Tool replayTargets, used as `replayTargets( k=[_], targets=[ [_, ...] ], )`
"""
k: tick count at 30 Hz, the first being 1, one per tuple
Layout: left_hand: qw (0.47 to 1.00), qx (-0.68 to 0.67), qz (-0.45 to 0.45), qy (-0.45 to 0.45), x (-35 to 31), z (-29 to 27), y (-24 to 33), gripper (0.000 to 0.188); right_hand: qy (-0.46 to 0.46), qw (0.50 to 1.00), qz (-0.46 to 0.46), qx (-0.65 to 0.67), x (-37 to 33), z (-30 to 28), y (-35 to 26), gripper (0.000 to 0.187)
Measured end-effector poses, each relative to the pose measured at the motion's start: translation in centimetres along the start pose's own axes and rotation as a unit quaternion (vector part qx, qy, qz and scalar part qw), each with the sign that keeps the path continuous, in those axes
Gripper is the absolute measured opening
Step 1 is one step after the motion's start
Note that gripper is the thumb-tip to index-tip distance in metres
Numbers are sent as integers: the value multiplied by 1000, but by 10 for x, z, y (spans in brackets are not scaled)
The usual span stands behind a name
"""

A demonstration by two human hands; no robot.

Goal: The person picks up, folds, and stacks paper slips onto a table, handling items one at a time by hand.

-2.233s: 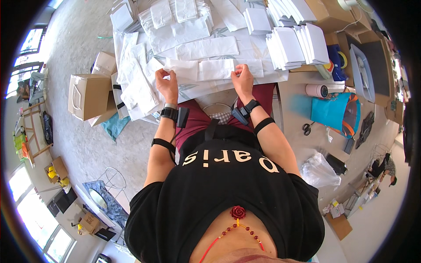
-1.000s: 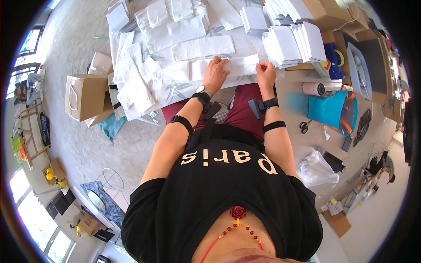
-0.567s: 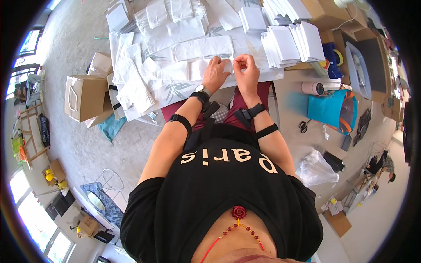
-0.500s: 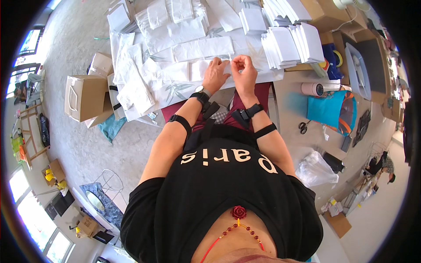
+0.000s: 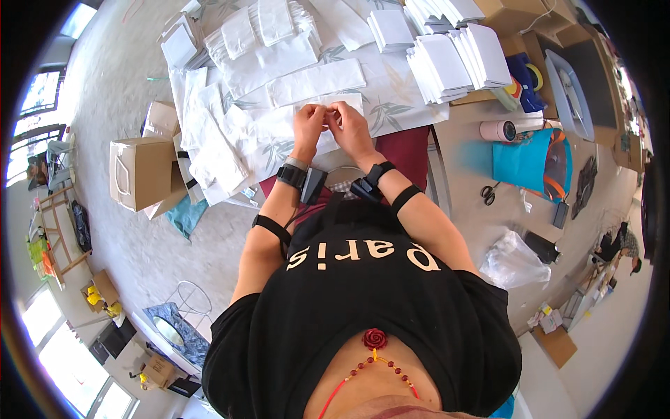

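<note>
My left hand [image 5: 308, 130] and my right hand [image 5: 351, 130] meet fingertip to fingertip above the table's near edge. The fingers of both are pinched; whatever they hold is too small or hidden to make out. Under and just beyond them lies a flat white packet [image 5: 331, 105], partly covered by the hands. A long white plastic sleeve [image 5: 317, 82] rests a little farther off. To the left is a loose heap of white plastic bags [image 5: 213, 143].
Stacks of white folded pieces [image 5: 440, 66] stand at the back right of the patterned tablecloth [image 5: 394, 115]. More layered bags [image 5: 262, 42] lie at the far side. A cardboard box [image 5: 143, 171] is left of the table; a blue bag [image 5: 520, 164] and scissors [image 5: 488, 193] are to the right.
My right hand has moved left and nearer, off a thin white strip it was pinching upright. My left hand has shifted left and its fingers have closed, meeting the right's.
</note>
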State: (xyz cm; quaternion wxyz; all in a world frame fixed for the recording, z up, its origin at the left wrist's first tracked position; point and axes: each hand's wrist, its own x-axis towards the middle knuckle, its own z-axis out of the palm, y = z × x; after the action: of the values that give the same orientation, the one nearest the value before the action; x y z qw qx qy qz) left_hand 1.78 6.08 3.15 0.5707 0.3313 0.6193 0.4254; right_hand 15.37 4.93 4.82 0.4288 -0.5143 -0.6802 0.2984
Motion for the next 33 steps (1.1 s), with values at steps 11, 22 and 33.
replayTargets(
  k=[11, 22, 33],
  targets=[
    [924, 311, 174, 137, 2, -10, -3, 26, 62, 993, 78, -55, 2, -55, 46, 17],
    [915, 332, 184, 134, 3, -17, -9, 24, -10, 994, 7, -108, 12, -55, 62, 20],
    [903, 369, 176, 131, -1, -14, -8, 24, -56, 984, 9, -170, 13, -53, 76, 26]
  ],
)
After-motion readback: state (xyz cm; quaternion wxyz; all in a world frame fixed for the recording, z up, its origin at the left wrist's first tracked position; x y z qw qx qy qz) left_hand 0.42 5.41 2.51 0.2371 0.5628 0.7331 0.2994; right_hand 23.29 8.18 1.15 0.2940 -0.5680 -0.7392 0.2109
